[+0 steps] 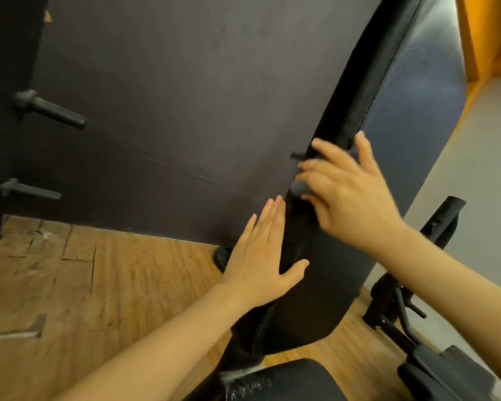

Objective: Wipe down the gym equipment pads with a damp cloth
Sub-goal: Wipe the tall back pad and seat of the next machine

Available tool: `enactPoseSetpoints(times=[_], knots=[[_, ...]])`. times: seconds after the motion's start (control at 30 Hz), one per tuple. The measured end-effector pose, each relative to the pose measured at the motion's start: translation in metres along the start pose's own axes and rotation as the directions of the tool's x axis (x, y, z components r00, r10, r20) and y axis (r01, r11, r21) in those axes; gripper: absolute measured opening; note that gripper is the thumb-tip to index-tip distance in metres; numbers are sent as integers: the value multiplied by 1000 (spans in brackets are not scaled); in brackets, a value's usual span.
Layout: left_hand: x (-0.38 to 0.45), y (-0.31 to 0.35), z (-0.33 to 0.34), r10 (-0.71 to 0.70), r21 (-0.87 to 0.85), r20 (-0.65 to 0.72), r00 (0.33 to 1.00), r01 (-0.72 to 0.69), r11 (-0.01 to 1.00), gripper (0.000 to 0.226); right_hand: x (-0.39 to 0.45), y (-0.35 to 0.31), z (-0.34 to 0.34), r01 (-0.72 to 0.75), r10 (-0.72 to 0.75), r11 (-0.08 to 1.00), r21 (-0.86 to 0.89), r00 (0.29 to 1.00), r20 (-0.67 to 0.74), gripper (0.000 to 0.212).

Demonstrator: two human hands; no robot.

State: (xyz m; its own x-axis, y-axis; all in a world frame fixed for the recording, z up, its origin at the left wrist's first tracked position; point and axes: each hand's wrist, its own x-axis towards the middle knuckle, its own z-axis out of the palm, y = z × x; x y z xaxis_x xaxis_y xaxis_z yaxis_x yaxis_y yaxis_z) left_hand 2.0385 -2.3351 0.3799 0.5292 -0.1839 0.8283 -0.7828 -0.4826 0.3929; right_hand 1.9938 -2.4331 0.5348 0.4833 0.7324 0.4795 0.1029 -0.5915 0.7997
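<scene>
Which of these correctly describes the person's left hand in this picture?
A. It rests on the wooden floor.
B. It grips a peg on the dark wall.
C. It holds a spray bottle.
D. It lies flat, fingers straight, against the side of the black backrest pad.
D: the left hand lies flat with straight fingers against the edge of the black backrest pad, thumb spread onto its face.

The tilted back pad [394, 140] runs up through the middle, with the left hand [261, 256] flat on its left edge and the right hand [350, 192] higher. Left of it, 2 pegs [49, 110] jut out. The seat pad [275, 383] lies below.
</scene>
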Motion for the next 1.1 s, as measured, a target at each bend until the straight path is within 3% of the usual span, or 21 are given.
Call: enactPoseSetpoints(times=[0.13, 0.33, 0.43, 0.6, 0.67, 0.87, 0.93, 1.0, 1.1], knots=[[-4, 0, 6, -48, -37, -19, 999, 47, 998, 92, 13, 4, -3, -155, 155, 988, 2, 986, -56, 25], [-6, -3, 14, -102, -57, -4, 995, 102, 993, 95, -39, -48, 22, 92, -105, 988, 120, 989, 103, 36], [-6, -5, 12, -114, -78, -14, 993, 113, 991, 94, -30, -33, 15, 159, -168, 980, 120, 984, 64, 29], [-8, -3, 10, -117, -25, -26, 993, 116, 993, 95, 9, -1, -2, -101, 104, 990, 101, 994, -30, 23], [-8, -3, 9, -118, -7, -25, 993, 117, 993, 94, 7, -7, 0, -143, 144, 986, 87, 990, -6, 25], [-12, -1, 10, -138, -52, 23, 990, 139, 989, 91, -38, -56, 16, 88, -104, 991, 98, 980, 172, 37], [-16, -3, 10, -162, -47, 30, 986, 163, 985, 93, -28, -48, 13, 131, -141, 989, 66, 973, 183, 25], [-20, -5, 8, -178, -14, 36, 983, 179, 984, 97, -8, -31, 6, 87, -88, 996, 19, 982, 170, 17], [-26, -6, 6, -187, 54, 79, 979, 184, 982, 99, 16, -11, -6, -105, 108, 994, -25, 986, 126, 20]])
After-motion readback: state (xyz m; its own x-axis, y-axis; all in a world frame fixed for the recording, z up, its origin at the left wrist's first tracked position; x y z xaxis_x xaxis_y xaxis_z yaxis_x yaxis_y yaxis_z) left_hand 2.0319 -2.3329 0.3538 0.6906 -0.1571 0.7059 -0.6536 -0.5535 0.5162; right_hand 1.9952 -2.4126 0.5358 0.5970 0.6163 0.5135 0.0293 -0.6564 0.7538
